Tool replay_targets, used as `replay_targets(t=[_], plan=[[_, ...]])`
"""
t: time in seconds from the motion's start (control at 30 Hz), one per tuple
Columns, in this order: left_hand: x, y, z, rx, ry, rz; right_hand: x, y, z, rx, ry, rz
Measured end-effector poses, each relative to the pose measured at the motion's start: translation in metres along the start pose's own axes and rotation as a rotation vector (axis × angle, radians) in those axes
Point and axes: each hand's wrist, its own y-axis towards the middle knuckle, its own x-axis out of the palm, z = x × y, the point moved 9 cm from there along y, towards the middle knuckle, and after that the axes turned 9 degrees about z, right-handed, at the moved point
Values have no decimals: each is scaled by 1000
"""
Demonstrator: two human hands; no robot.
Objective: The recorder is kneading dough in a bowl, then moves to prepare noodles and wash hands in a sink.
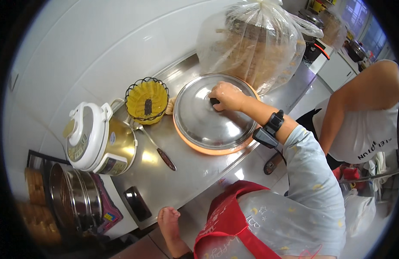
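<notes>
My right hand [228, 95] grips the black knob [214, 101] of a round metal lid [199, 121]. That lid lies over an orange-rimmed basin [204, 151], whose contents are hidden. White residue marks the back of this hand. My left hand [169, 217] hangs by the front edge of the stainless steel table [183, 184], fingers curled in, with nothing visible in it. Between the lid and the pressure cooker [116, 142] lies a long-handled utensil with a brown handle [166, 159]. Behind it stands a yellow woven basket [147, 100] with a black rim.
A large clear plastic bag [251, 48] of brownish contents stands behind the basin. A dark rectangular object [137, 203] lies at the table's left end, near a metal steamer pot [76, 197]. Another person [358, 126] stands close on the right.
</notes>
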Motion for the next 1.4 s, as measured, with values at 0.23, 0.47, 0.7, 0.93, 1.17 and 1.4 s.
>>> replay_targets(t=[0.23,0.47,0.7,0.93,1.17,1.4], plan=[[42,37,12,-40,117,-96,-6,-4,-1,40,-20,43],[112,76,27,82,410,-418,8,-16,10,160,-95,-53],[141,88,22,-79,385,-685,-83,-52,-12,269,123,408],[174,69,15,-448,50,-1130,-151,-208,42,785,593,983],[232,5,78,-393,-318,-1553,-174,-273,29,197,1879,1491],[265,-27,76,-303,-186,-1721,-154,-384,50,235,1884,2010]])
